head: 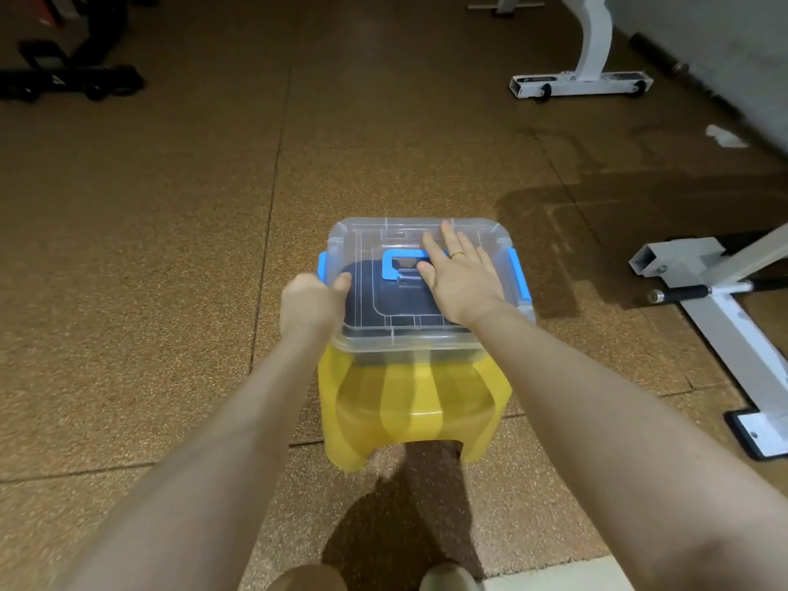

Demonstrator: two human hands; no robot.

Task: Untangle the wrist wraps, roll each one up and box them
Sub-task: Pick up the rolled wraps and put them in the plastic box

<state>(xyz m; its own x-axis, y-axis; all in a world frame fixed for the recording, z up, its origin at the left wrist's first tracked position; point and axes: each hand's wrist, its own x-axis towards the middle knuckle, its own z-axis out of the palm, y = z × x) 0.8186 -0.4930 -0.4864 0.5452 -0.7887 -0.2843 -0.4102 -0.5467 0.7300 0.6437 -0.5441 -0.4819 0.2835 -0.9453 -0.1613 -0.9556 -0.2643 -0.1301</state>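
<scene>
- The speckled brown floor (170, 249) fills the view; white bench frames (588, 57) stand at 1 and 3 o'clock, black gear (64, 70) at 10 o'clock.
- A yellow stool (409, 403) stands on the floor at centre, just past the person's feet at 6 o'clock.
- A clear box (426, 334) sits on the stool, its lid (366, 236) on, with blue latches at its 9 and 3 o'clock sides and a blue handle (396, 264) lying flat on top.
- Dark wrist wraps (383, 300) show through the lid, inside the box, under and between both hands.
- The right hand (458, 279) lies flat on the lid, fingers straight and spread, pointing to 12 o'clock, covering part of the handle.
- The left hand (311, 305) grips the box's 9 o'clock edge at the blue latch (323, 266), fingers curled round it, thumb on the lid.
</scene>
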